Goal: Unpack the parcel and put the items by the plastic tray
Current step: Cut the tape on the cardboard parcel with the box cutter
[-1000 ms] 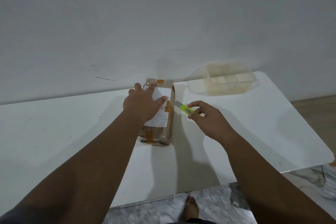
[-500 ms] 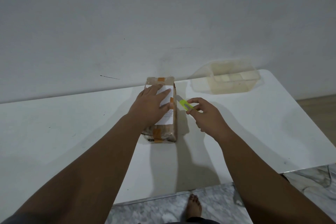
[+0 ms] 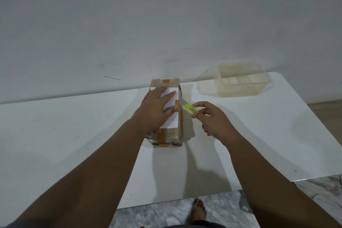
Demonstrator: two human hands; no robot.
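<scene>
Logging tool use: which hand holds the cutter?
The right hand pinches the yellow cutter, its tip at the parcel's right edge. The left hand lies flat on the parcel, holding nothing.

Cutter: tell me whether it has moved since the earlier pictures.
Yes. The cutter in the right hand has closed in leftward on the parcel; its blade now meets the parcel's right edge.
</scene>
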